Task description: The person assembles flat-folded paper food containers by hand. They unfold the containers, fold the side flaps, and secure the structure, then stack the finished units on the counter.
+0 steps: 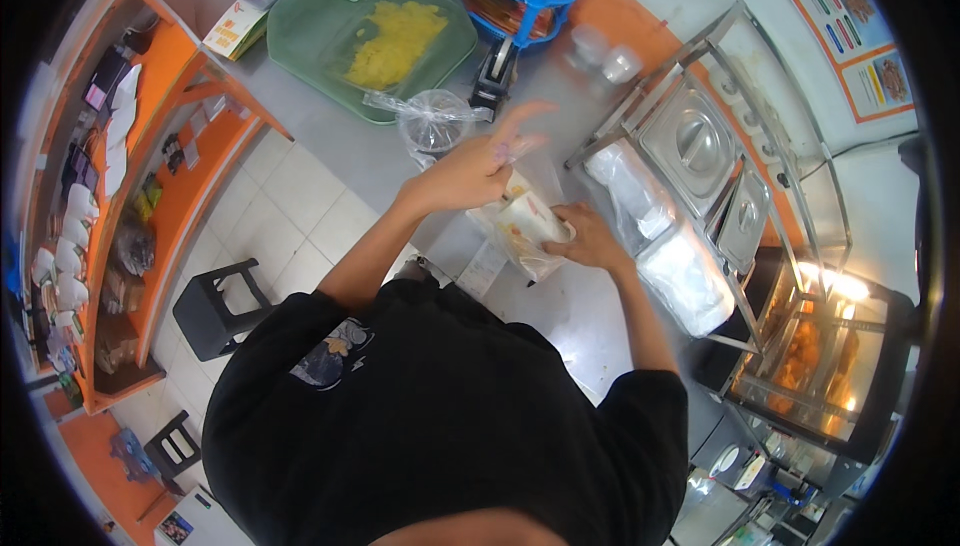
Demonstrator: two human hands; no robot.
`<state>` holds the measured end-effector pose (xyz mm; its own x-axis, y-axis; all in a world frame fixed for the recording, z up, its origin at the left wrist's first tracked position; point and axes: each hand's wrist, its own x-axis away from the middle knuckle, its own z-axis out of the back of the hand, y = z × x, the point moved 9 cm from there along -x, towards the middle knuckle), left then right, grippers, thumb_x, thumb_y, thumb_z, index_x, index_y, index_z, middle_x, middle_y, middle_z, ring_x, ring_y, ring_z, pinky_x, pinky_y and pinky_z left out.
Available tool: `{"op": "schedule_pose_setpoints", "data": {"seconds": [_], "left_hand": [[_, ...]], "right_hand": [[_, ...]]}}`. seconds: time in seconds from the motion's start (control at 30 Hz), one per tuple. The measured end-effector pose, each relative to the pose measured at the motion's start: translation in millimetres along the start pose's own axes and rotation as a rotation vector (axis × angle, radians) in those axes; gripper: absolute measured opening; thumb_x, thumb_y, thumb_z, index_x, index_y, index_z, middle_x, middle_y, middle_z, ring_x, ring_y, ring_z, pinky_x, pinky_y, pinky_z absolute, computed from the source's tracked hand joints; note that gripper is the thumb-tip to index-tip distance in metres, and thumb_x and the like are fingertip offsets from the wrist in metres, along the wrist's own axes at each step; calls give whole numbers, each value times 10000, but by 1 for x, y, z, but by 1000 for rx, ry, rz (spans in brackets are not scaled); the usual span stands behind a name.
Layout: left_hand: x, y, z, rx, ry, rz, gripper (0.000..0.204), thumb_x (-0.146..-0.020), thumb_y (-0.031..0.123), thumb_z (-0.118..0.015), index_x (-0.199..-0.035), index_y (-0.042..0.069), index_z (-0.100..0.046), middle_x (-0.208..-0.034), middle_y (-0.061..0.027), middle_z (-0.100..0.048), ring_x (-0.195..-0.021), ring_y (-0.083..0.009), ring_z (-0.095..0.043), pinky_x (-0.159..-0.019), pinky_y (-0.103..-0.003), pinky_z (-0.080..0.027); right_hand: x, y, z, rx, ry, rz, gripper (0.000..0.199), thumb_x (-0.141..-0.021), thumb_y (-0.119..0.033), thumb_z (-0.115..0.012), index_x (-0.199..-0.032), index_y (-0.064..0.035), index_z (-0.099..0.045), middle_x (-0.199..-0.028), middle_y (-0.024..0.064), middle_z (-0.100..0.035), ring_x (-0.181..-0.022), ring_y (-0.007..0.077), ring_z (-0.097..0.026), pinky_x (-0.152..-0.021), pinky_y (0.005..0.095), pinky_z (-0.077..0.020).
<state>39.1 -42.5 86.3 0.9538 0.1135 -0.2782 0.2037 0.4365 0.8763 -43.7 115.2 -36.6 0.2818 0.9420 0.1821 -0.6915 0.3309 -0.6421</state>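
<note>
In the head view, the left hand (475, 172) reached over the grey counter (592, 331), two of its fingers stretched out and apart, blurred; the right hand (590, 237) pinched the white wrapped packet (532, 216) between thumb and fingers; that packet lay in the clear plastic bag (538, 267), just below the left hand; beyond stood the black tape dispenser (491, 88), near the plastic-covered bowl (432, 124) and the green tray (300, 44) of yellow food (400, 41).

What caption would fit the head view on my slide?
Right hand holding a white packet, left hand beside it, green tray beyond.
</note>
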Motion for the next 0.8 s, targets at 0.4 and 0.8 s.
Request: {"op": "schedule_pose_setpoints", "data": {"seconds": [0.4,0.8], "left_hand": [[-26,4,13,97,-22,211,628,-882,12,-502,-1417,122,-192,-998,-179,-635,-797,-196,-650,-680,-291,-463],[-18,41,-62,90,-386,-129,698,-823,198,-693,-1363,107,-260,-902,-109,-607,-636,-210,-566,-587,-334,-437]], "right_hand": [[21,-4,44,383,-247,-269,520,-779,-582,-644,-1010,-116,-662,-953,120,-651,-1026,305,-549,-932,423,-388],[69,-83,61,383,-112,227,379,-676,-130,-759,-1035,-120,-636,-1050,101,-644,-1073,286,-536,-883,375,-408]]}}
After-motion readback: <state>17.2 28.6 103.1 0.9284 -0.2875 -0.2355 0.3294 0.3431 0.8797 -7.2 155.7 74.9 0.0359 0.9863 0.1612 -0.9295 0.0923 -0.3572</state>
